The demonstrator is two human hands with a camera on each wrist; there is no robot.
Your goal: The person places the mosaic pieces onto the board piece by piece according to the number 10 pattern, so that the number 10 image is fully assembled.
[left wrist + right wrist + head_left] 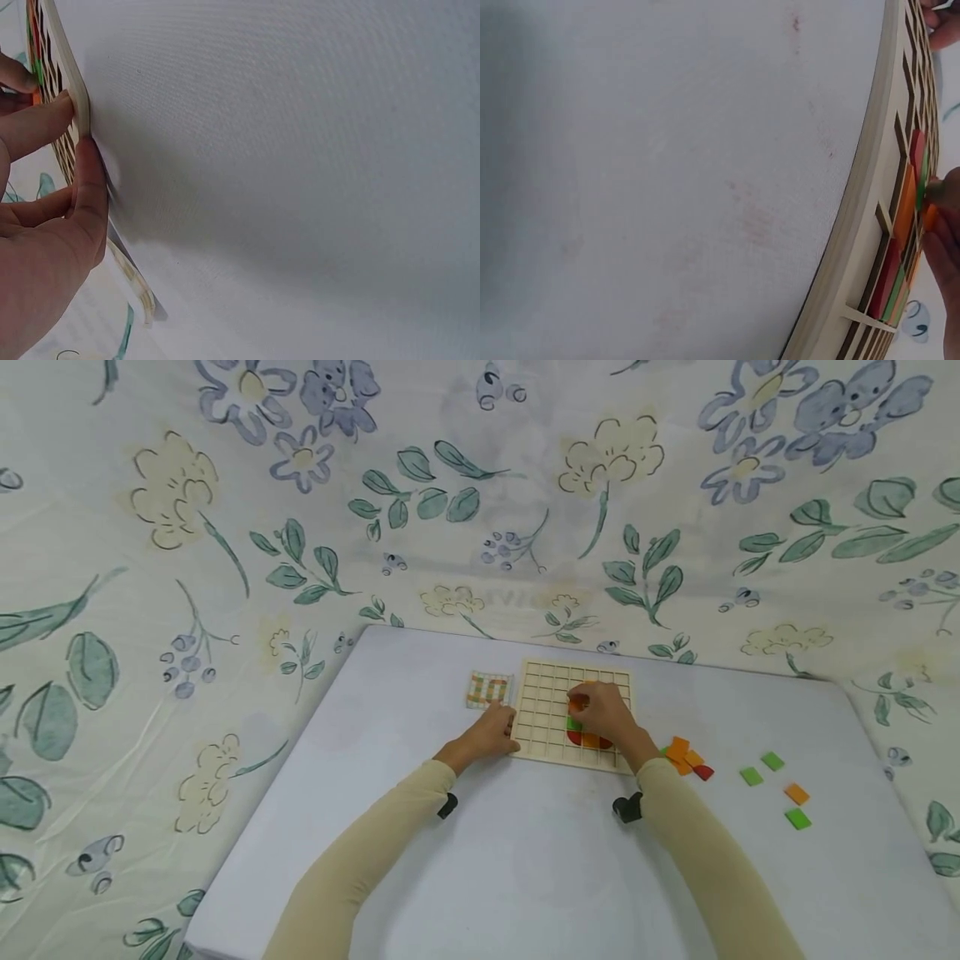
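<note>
Pinching an orange square tile over the pale wooden grid board, the right hand sits with fingers curled above the board's middle cells; red, green and orange tiles already fill cells just beneath it. Left hand presses against the board's left edge, thumb and fingers touching the rim, gripping nothing else. Small checkered pattern card lies just beside the board on the left. Loose orange, red and green tiles lie scattered right of the board on the white table.
</note>
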